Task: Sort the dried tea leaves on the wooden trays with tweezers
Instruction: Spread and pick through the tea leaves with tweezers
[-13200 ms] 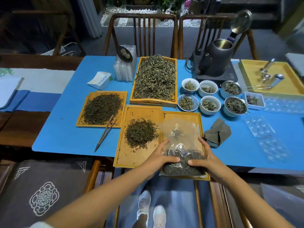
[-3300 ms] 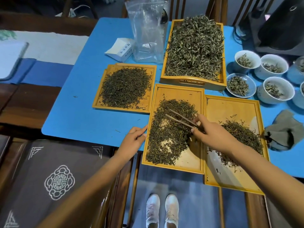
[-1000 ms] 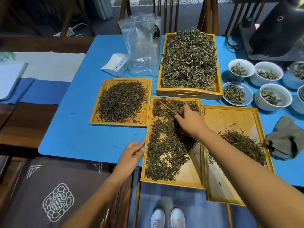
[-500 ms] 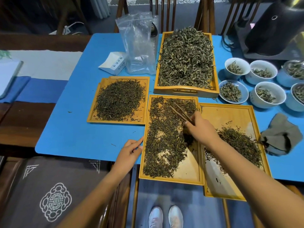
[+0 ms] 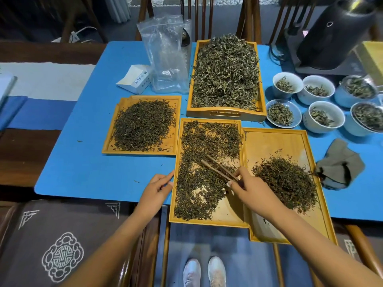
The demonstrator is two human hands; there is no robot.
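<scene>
My right hand (image 5: 251,190) pinches wooden tweezers (image 5: 218,167) whose tips point up-left over the spread tea leaves (image 5: 199,181) in the middle wooden tray (image 5: 232,216). My left hand (image 5: 154,192) rests on the blue mat with its fingertips against that tray's left rim. To the right, a second tray (image 5: 275,139) holds a pile of leaves (image 5: 287,181). A third tray (image 5: 174,125) at the left carries a dark heap of tea. A deeper tray (image 5: 226,116) behind is full of larger, paler leaves.
An empty clear plastic bag (image 5: 165,54) and a small white box (image 5: 134,79) stand at the back left. Several bowls of leaves (image 5: 321,118) sit at the right, with a grey cloth (image 5: 339,164) and a dark kettle (image 5: 335,32). Both near trays overhang the table's front edge.
My right hand has drawn the tweezers back from the far end of the middle tray toward its centre. The left hand has stayed at the tray's left rim.
</scene>
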